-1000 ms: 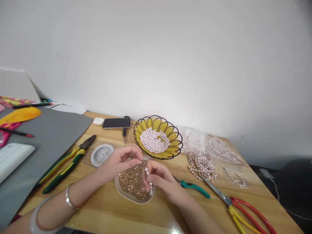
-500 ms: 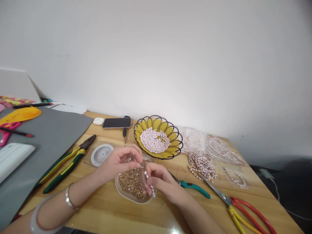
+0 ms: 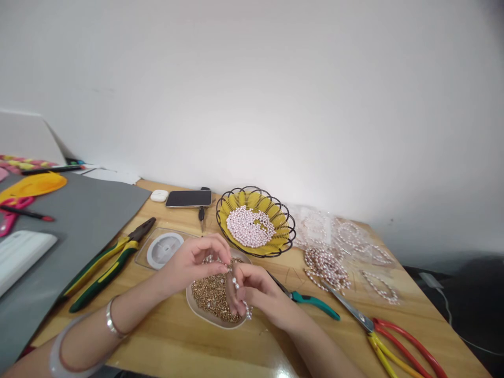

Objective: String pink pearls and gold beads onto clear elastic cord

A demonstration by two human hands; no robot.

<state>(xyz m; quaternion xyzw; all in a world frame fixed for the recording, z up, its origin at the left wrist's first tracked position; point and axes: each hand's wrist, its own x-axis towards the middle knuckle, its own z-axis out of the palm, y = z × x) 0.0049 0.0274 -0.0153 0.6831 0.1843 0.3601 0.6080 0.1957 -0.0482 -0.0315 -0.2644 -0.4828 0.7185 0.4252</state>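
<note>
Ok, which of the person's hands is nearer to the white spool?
The left. The left hand is just right of the spool; the right hand is farther off, beyond the left one, at the far side of the gold beads.

Both hands (fingers curled) nearly meet, left forearm slanting inward

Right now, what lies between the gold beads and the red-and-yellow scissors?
Between the gold beads and the scissors lie the right hand and the teal-handled tool, as the head view shows.
</note>
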